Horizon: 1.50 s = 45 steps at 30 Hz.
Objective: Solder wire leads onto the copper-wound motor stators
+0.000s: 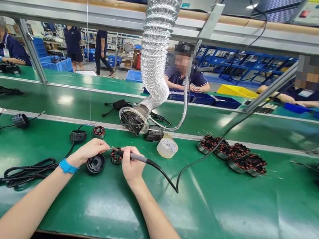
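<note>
Seen from the head, a small round coil (116, 157), black with red-brown wire, sits on the green desk (223, 212) beside a black cup (95, 164). The right hand (131, 168) grips a soldering iron (138, 157) with its tip at the coil. The left hand (89, 152) is pinched closed, close by.

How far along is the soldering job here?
Seemingly done: one lone coil set behind the hands. In hand: right hand holds the soldering iron to a second coil, left hand at its edge. Left: a pile of coils waits at right.

Stator (116, 156) sits right of housing (95, 163), before fan (133, 120).
</note>
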Each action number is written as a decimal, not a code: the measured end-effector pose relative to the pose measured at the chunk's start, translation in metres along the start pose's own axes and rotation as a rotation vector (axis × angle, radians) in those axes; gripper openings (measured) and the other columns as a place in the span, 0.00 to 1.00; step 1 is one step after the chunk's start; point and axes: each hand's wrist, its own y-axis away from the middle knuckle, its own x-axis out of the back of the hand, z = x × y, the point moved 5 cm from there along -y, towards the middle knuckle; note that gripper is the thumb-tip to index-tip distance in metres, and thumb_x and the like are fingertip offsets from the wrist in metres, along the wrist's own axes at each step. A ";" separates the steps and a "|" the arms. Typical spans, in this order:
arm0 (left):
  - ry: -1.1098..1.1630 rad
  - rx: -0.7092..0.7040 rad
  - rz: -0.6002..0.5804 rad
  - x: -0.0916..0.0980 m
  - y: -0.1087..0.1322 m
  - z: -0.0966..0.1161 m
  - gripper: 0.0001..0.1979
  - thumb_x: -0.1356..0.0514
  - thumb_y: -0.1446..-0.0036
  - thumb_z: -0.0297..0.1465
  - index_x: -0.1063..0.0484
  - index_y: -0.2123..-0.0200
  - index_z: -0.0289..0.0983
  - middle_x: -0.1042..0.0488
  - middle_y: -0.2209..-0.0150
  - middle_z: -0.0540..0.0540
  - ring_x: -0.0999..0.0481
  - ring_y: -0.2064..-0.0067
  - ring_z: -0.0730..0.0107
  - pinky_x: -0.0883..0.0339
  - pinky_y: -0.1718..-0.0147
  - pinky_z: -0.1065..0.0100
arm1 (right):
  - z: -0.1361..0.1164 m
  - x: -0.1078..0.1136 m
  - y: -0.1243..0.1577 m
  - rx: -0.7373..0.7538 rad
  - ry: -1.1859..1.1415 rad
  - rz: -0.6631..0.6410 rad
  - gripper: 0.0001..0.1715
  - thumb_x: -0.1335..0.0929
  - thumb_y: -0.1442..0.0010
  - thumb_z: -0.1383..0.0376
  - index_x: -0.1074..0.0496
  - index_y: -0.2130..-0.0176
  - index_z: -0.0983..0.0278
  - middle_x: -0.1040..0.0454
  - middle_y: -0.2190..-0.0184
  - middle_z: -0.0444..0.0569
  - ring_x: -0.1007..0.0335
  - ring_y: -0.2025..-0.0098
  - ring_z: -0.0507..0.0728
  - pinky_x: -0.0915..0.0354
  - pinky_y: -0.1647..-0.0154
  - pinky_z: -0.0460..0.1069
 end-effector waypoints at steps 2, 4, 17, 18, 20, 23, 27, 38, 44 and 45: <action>-0.003 0.005 0.008 0.001 0.000 -0.001 0.16 0.41 0.54 0.43 0.38 0.80 0.37 0.45 0.80 0.55 0.49 0.75 0.74 0.57 0.74 0.68 | 0.001 -0.001 0.000 -0.006 0.001 -0.011 0.17 0.39 0.35 0.63 0.27 0.72 0.63 0.22 0.76 0.47 0.24 0.74 0.54 0.30 0.70 0.47; -0.004 0.006 0.012 0.001 -0.001 -0.002 0.15 0.41 0.54 0.42 0.37 0.80 0.37 0.44 0.80 0.55 0.49 0.75 0.74 0.57 0.74 0.68 | 0.003 -0.002 0.000 -0.012 0.003 -0.018 0.17 0.39 0.35 0.63 0.27 0.72 0.62 0.22 0.75 0.47 0.24 0.74 0.54 0.30 0.70 0.47; 0.010 0.014 0.027 0.002 0.001 0.000 0.16 0.39 0.55 0.42 0.38 0.81 0.37 0.43 0.80 0.55 0.47 0.75 0.74 0.57 0.74 0.68 | 0.020 -0.005 0.003 -0.231 -0.112 0.028 0.17 0.39 0.37 0.60 0.28 0.72 0.62 0.25 0.77 0.46 0.26 0.72 0.55 0.31 0.71 0.48; 0.011 0.016 0.026 0.002 0.001 0.000 0.16 0.39 0.55 0.42 0.37 0.81 0.37 0.43 0.80 0.55 0.47 0.75 0.73 0.57 0.74 0.68 | 0.022 -0.005 0.003 -0.249 -0.116 0.036 0.18 0.39 0.37 0.59 0.27 0.72 0.63 0.26 0.78 0.46 0.26 0.72 0.55 0.32 0.72 0.48; 0.014 0.019 0.028 0.001 0.001 0.000 0.16 0.40 0.55 0.42 0.36 0.80 0.37 0.42 0.80 0.55 0.47 0.75 0.73 0.56 0.73 0.68 | 0.024 -0.003 0.002 -0.270 -0.121 0.057 0.18 0.39 0.37 0.58 0.27 0.73 0.63 0.27 0.79 0.46 0.26 0.72 0.56 0.33 0.73 0.47; 0.017 0.022 0.033 0.001 0.001 0.001 0.16 0.40 0.56 0.43 0.36 0.80 0.37 0.42 0.80 0.54 0.46 0.74 0.73 0.55 0.73 0.68 | 0.025 0.000 0.000 -0.284 -0.129 0.089 0.19 0.39 0.37 0.58 0.27 0.73 0.63 0.28 0.80 0.46 0.27 0.73 0.56 0.33 0.73 0.47; 0.006 0.003 0.023 0.001 0.001 0.002 0.17 0.40 0.55 0.44 0.37 0.81 0.37 0.43 0.80 0.55 0.48 0.75 0.73 0.56 0.73 0.68 | 0.023 0.003 -0.001 -0.284 -0.125 0.109 0.20 0.39 0.37 0.58 0.26 0.73 0.63 0.29 0.81 0.45 0.28 0.74 0.55 0.34 0.73 0.47; 0.007 -0.007 0.013 0.003 -0.003 -0.006 0.16 0.40 0.53 0.42 0.36 0.79 0.37 0.44 0.80 0.55 0.47 0.75 0.73 0.55 0.73 0.67 | 0.019 0.004 -0.003 -0.253 -0.115 0.105 0.20 0.39 0.36 0.58 0.27 0.73 0.63 0.28 0.79 0.46 0.28 0.74 0.55 0.33 0.73 0.48; 0.024 -0.033 -0.001 0.002 -0.003 -0.005 0.14 0.40 0.52 0.40 0.37 0.80 0.37 0.45 0.80 0.55 0.49 0.75 0.74 0.56 0.73 0.67 | 0.022 -0.005 0.001 -0.263 -0.150 0.002 0.19 0.40 0.33 0.57 0.27 0.67 0.63 0.32 0.82 0.41 0.33 0.80 0.52 0.35 0.76 0.46; 0.028 -0.033 -0.002 0.001 -0.002 -0.005 0.14 0.40 0.52 0.40 0.37 0.80 0.37 0.45 0.80 0.55 0.49 0.75 0.74 0.56 0.73 0.67 | 0.021 -0.007 0.001 -0.253 -0.143 -0.027 0.18 0.40 0.33 0.57 0.27 0.66 0.63 0.33 0.82 0.41 0.33 0.81 0.52 0.35 0.76 0.46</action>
